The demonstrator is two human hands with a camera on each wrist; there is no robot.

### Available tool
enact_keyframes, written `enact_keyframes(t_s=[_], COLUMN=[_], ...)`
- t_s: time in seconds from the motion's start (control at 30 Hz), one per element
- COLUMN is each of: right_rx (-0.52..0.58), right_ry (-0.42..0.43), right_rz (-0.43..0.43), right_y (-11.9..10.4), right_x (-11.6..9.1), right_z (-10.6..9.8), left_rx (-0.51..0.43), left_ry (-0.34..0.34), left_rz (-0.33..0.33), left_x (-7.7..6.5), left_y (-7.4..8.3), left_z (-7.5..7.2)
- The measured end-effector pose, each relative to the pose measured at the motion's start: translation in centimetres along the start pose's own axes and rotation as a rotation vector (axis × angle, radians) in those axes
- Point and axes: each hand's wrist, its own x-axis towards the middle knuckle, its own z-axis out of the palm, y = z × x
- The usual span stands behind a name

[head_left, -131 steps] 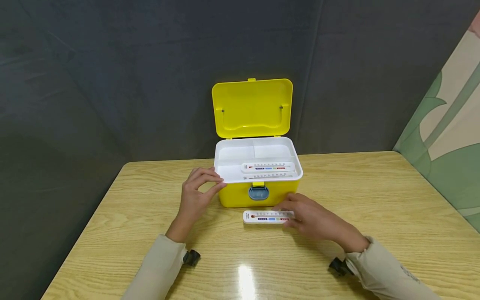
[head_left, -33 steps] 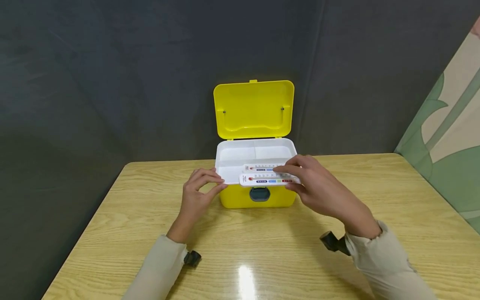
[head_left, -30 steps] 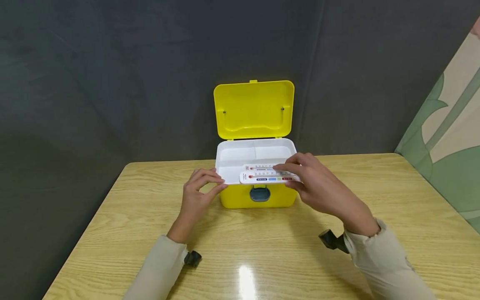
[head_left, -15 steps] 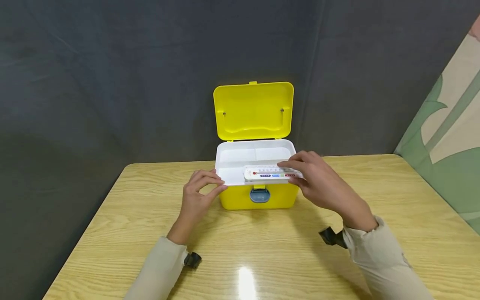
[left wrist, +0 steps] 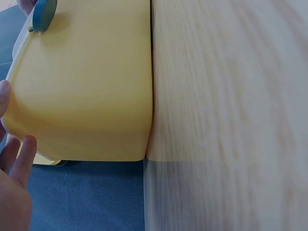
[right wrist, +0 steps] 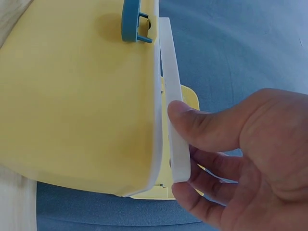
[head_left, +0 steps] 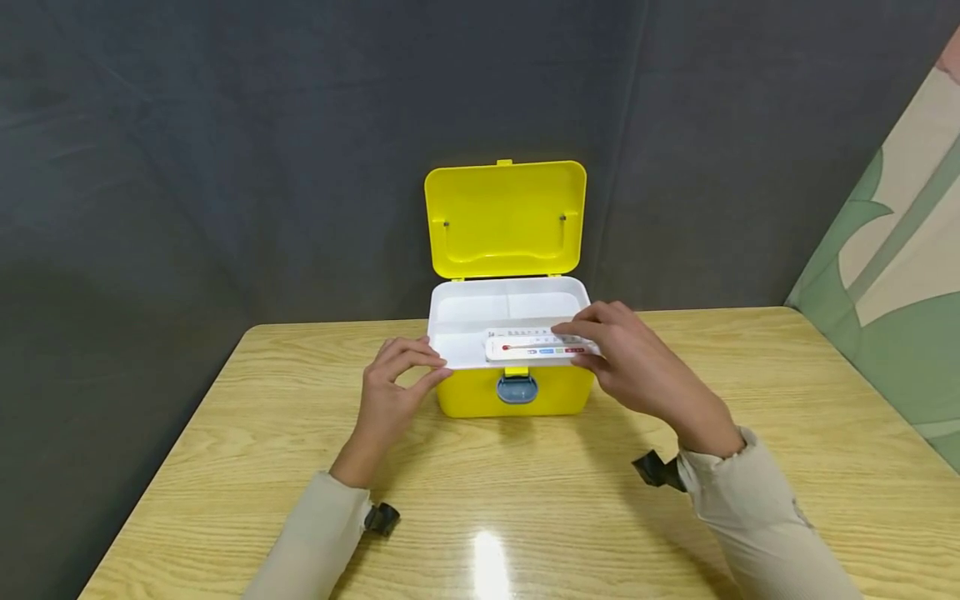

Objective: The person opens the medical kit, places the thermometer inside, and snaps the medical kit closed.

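A yellow storage box [head_left: 555, 393] stands on the table with its lid raised and a white divided tray [head_left: 468, 350] in its top. My left hand [head_left: 392, 385] grips the tray's front left corner; in the left wrist view, thumb and fingertips are at the rim. My right hand [head_left: 637, 358] pinches the right end of a white strip thermometer [head_left: 521, 348], with a red bulb mark and coloured bands. It lies level over the tray's front compartment, and the right wrist view shows it just above the rim. Behind it, another thermometer [head_left: 517, 332] is partly hidden.
The yellow lid [head_left: 504, 221] leans back toward a dark cloth backdrop [head_left: 300, 167]. A blue-grey latch [head_left: 517, 389] hangs on the box's front. The wooden table [head_left: 450, 492] extends in front and to both sides. A leaf-patterned panel [head_left: 900, 292] is at the right.
The thermometer lay on the table in front of the box earlier; my right hand has lifted it over the tray and moved it slightly back and down. My left hand stays at the corner.
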Motion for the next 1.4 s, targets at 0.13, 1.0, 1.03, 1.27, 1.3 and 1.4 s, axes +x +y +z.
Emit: enact_keyframes(t_s=[0.13,1.0,1.03,1.27,1.3,1.4], right_rx=[-0.002,0.0,0.003,0.046,0.055,0.072], right_ry=[-0.003,-0.014,-0.016,-0.02,-0.022,-0.028], right_rz=[0.008,0.005,0.003,-0.007,-0.006,-0.004], right_y=[0.06,-0.11,-0.08,0.2,0.26,0.42], right_x=[0.0,0.3,0.32,0.31,0.32,0.37], right_z=[0.09,0.56,0.58,0.57,0.58,0.64], left_rx=[-0.006,-0.024,-0.024,-0.014,-0.012,-0.012], left_ry=[-0.002,-0.01,-0.009,-0.001,0.0,0.001], left_rz=[-0.003,0.009,0.009,0.014,0.015,0.016], left_x=[0.02,0.05,0.05,0.0,-0.02,-0.02], left_y=[0.06,0.2,0.19,0.2,0.18,0.11], left_z=[0.01,-0.25,-0.25,-0.21,-0.21,-0.22])
